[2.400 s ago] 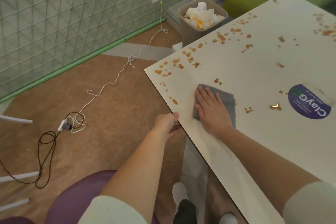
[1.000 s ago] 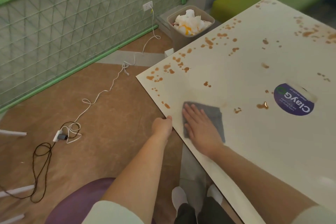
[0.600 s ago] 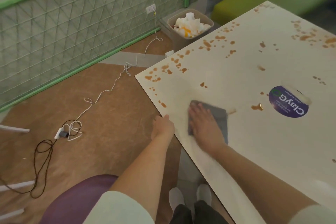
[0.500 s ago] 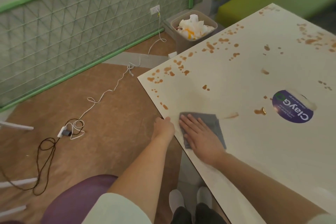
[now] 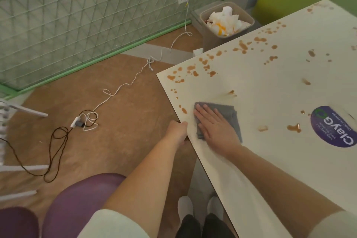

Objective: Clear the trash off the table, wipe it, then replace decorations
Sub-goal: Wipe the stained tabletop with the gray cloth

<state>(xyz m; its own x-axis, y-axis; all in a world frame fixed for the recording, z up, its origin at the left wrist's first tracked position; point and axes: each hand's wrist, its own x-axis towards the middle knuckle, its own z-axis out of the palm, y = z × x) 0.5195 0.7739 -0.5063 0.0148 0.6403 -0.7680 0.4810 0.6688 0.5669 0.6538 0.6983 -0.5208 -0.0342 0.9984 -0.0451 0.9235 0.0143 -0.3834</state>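
- Grey cloth flat on bench, near its left edge, pinned under right hand.
- Right-hand fingers straight, spread, pressing down on cloth; no curl, no pinch. Fingertips aimed at the bench's left corner.
- Closest stain just off the fingertips, left of them, hugging the bench edge; short push that way should take it.
- Small drip beyond the cloth's far edge, apart from it, faint smear alongside.
- Main splatter band well past the fingertips, long axis running along the far edge from the left corner toward the bin.
- More blots right of the wrist, next to purple sticker.
- Left hand clamped on the bench edge, thumb on top, just beside the cloth; bracing only.
- Right hand nearer every stain; likely the wiping hand.
- Wipe step early by my read; most spots untouched.
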